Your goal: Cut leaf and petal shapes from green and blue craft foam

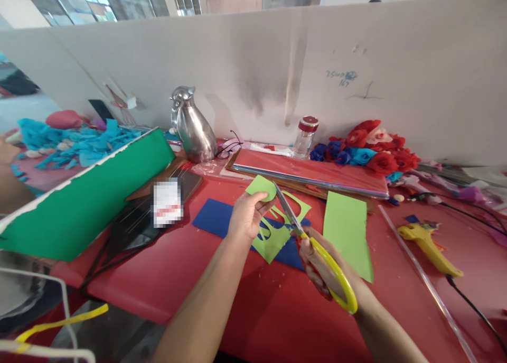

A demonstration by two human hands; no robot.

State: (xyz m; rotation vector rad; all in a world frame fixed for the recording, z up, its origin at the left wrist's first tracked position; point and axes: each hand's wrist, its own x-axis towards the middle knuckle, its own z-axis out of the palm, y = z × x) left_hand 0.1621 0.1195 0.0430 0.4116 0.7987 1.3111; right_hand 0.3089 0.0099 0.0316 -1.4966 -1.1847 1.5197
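Note:
My left hand [246, 215] pinches a small piece of light green paper [262, 186] with one rounded side. Yellow-handled scissors [330, 265] are in my right hand [319, 260], their blades [288, 210] pointing up and left, the tips close beside the held piece. Whether the blades touch it I cannot tell. Below my hands, a light green sheet with cut-out holes [271, 247] lies over a dark blue sheet [214, 217]. To the right of the scissors is a larger light green sheet [345, 231], flat on the red table [269, 315].
A yellow glue gun [430, 249] and a clear rod [425, 284] lie at right. Behind are stacked coloured sheets [304, 167], a glass jar [306, 138], paper roses [382, 151] and a steel jug [195, 128]. A green board [95, 194] stands at left; another person's arm [13, 178] shows beyond.

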